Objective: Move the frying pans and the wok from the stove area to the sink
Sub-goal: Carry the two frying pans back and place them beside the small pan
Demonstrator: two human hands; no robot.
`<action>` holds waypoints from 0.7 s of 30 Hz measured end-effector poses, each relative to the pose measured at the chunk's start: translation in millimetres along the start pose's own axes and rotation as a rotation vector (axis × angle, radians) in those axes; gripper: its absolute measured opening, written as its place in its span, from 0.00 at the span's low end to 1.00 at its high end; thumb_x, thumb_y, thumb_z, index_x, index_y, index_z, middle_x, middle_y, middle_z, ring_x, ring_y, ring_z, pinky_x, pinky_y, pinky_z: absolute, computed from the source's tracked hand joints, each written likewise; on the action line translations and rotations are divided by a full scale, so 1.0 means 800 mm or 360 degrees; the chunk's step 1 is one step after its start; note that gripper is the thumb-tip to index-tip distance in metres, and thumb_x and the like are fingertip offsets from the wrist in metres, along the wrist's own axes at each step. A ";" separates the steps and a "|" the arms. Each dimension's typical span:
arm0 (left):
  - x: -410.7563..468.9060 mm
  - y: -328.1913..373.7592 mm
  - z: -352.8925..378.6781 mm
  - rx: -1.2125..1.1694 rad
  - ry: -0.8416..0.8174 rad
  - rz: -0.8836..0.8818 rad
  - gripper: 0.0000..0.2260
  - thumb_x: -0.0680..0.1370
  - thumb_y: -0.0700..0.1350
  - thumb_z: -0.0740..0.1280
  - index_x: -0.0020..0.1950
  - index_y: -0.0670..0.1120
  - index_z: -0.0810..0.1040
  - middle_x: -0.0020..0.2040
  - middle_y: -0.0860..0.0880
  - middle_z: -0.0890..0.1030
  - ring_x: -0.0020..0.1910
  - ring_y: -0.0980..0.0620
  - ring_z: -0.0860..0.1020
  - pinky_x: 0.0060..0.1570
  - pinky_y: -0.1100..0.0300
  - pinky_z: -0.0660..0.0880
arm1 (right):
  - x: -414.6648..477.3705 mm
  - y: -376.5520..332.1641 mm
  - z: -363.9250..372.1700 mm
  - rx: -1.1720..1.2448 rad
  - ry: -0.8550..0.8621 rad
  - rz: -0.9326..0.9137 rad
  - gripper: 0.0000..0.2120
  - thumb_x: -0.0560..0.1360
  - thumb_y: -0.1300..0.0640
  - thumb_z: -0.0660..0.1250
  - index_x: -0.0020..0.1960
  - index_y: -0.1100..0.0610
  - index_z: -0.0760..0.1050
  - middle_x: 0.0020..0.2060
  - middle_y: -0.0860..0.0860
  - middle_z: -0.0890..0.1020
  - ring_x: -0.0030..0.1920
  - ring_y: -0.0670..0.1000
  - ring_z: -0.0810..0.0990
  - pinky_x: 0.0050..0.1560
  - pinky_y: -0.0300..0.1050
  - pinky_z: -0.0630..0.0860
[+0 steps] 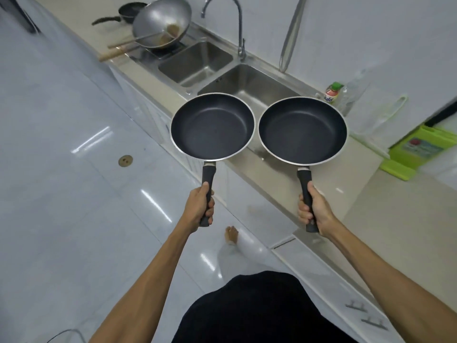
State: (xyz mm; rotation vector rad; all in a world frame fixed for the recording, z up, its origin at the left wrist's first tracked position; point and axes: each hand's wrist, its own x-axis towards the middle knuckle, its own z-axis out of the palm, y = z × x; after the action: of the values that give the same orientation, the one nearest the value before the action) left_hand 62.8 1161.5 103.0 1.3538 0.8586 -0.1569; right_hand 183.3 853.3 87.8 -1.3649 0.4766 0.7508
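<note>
Fingers (209, 211) of both hands clench pan handles.
Beyond them lies the sink (257, 85); lower each frying pan level, avoiding rim knocks.

A home kitchen is showing here: a steel double sink (259, 87) with a tall tap (238, 26) is sitting in a beige counter (284, 179), a wok (162, 21) is resting on the stove (158, 52), and white tiles are covering the floor (61, 194).

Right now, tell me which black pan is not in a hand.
The small pan on the counter behind the wok, far left. The other two pans are held by their handles: one in the left hand, one in the right hand.
</note>
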 end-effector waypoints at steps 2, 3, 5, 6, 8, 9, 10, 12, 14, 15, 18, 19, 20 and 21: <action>0.031 0.019 -0.021 -0.0046 0.0048 0.0001 0.18 0.86 0.57 0.55 0.46 0.44 0.71 0.26 0.50 0.70 0.19 0.53 0.65 0.21 0.63 0.68 | 0.039 -0.025 0.034 -0.0061 -0.0056 0.0033 0.25 0.82 0.34 0.55 0.40 0.54 0.67 0.22 0.49 0.64 0.16 0.47 0.60 0.18 0.35 0.59; 0.047 0.027 -0.031 -0.0075 0.0079 -0.0011 0.18 0.86 0.57 0.55 0.46 0.44 0.71 0.26 0.50 0.70 0.20 0.53 0.65 0.21 0.63 0.68 | 0.058 -0.038 0.052 -0.0097 -0.0081 0.0057 0.25 0.82 0.34 0.55 0.40 0.54 0.67 0.22 0.49 0.64 0.16 0.47 0.60 0.18 0.36 0.59; 0.078 0.047 -0.053 -0.0147 0.0139 -0.0052 0.18 0.86 0.57 0.54 0.47 0.44 0.70 0.27 0.50 0.69 0.20 0.53 0.64 0.21 0.62 0.68 | 0.096 -0.066 0.089 -0.0160 -0.0116 0.0081 0.25 0.81 0.34 0.56 0.40 0.54 0.67 0.22 0.49 0.64 0.16 0.47 0.60 0.19 0.36 0.59; 0.094 0.058 -0.063 -0.0188 0.0158 -0.0061 0.18 0.85 0.57 0.54 0.47 0.44 0.70 0.27 0.50 0.69 0.20 0.52 0.64 0.22 0.62 0.67 | 0.115 -0.078 0.107 -0.0171 -0.0150 0.0077 0.25 0.81 0.34 0.56 0.40 0.54 0.67 0.22 0.49 0.64 0.16 0.47 0.60 0.19 0.36 0.59; 0.122 0.084 -0.080 -0.0245 0.0203 -0.0054 0.18 0.85 0.57 0.54 0.47 0.45 0.70 0.28 0.49 0.69 0.20 0.52 0.64 0.22 0.62 0.66 | 0.147 -0.104 0.143 -0.0204 -0.0234 0.0075 0.25 0.81 0.34 0.55 0.41 0.55 0.67 0.22 0.49 0.64 0.16 0.47 0.60 0.19 0.36 0.59; 0.135 0.096 -0.089 -0.0269 0.0240 -0.0057 0.18 0.85 0.57 0.54 0.47 0.45 0.70 0.28 0.49 0.69 0.20 0.52 0.64 0.22 0.62 0.66 | 0.161 -0.117 0.159 -0.0231 -0.0254 0.0091 0.25 0.81 0.33 0.55 0.41 0.55 0.67 0.22 0.49 0.64 0.16 0.47 0.60 0.18 0.36 0.59; 0.145 0.107 -0.097 -0.0302 0.0277 -0.0069 0.18 0.85 0.57 0.54 0.47 0.45 0.70 0.28 0.49 0.69 0.20 0.52 0.64 0.22 0.63 0.66 | 0.172 -0.129 0.174 -0.0263 -0.0275 0.0100 0.25 0.81 0.33 0.55 0.41 0.55 0.67 0.22 0.49 0.64 0.16 0.47 0.60 0.18 0.36 0.59; 0.164 0.125 -0.116 -0.0379 0.0330 -0.0083 0.18 0.85 0.57 0.55 0.46 0.45 0.70 0.28 0.50 0.69 0.20 0.52 0.64 0.21 0.63 0.65 | 0.197 -0.153 0.204 -0.0305 -0.0349 0.0111 0.25 0.81 0.33 0.55 0.41 0.55 0.67 0.22 0.49 0.64 0.16 0.47 0.60 0.19 0.36 0.60; 0.187 0.144 -0.140 -0.0420 0.0381 -0.0057 0.18 0.85 0.57 0.55 0.46 0.45 0.71 0.28 0.49 0.69 0.20 0.52 0.64 0.20 0.63 0.65 | 0.224 -0.178 0.239 -0.0336 -0.0390 0.0119 0.25 0.81 0.34 0.56 0.41 0.55 0.67 0.22 0.49 0.64 0.16 0.46 0.60 0.19 0.36 0.60; 0.198 0.152 -0.152 -0.0434 0.0413 -0.0052 0.18 0.85 0.57 0.55 0.46 0.45 0.71 0.28 0.49 0.69 0.20 0.52 0.64 0.20 0.63 0.65 | 0.235 -0.188 0.257 -0.0363 -0.0398 0.0124 0.25 0.81 0.34 0.56 0.41 0.55 0.67 0.22 0.49 0.64 0.16 0.46 0.60 0.19 0.36 0.60; 0.225 0.177 -0.189 -0.0500 0.0477 -0.0042 0.18 0.86 0.57 0.55 0.46 0.44 0.71 0.27 0.49 0.69 0.19 0.52 0.64 0.19 0.63 0.65 | 0.265 -0.213 0.318 -0.0419 -0.0488 0.0144 0.24 0.81 0.34 0.56 0.41 0.54 0.66 0.22 0.49 0.63 0.16 0.46 0.60 0.18 0.35 0.60; 0.236 0.184 -0.203 -0.0529 0.0500 -0.0038 0.18 0.86 0.57 0.55 0.45 0.44 0.71 0.27 0.49 0.70 0.19 0.52 0.64 0.19 0.63 0.65 | 0.277 -0.220 0.339 -0.0432 -0.0509 0.0149 0.24 0.81 0.34 0.56 0.40 0.54 0.66 0.22 0.49 0.63 0.16 0.46 0.60 0.18 0.35 0.60; 0.246 0.191 -0.218 -0.0554 0.0520 -0.0034 0.19 0.86 0.57 0.55 0.45 0.44 0.71 0.27 0.49 0.70 0.19 0.52 0.64 0.20 0.63 0.65 | 0.287 -0.227 0.360 -0.0446 -0.0531 0.0155 0.25 0.81 0.34 0.56 0.40 0.55 0.66 0.22 0.49 0.64 0.16 0.46 0.60 0.18 0.35 0.60; 0.256 0.198 -0.234 -0.0573 0.0537 -0.0029 0.19 0.86 0.57 0.55 0.45 0.44 0.72 0.27 0.49 0.70 0.19 0.52 0.64 0.20 0.63 0.65 | 0.298 -0.234 0.382 -0.0460 -0.0553 0.0157 0.25 0.81 0.34 0.56 0.40 0.55 0.67 0.22 0.49 0.64 0.16 0.46 0.60 0.18 0.35 0.60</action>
State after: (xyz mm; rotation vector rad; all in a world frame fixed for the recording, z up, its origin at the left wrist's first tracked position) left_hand 211.0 1444.7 106.6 1.0463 1.1215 0.2115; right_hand 445.4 1194.7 101.4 -1.4449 0.1640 1.1480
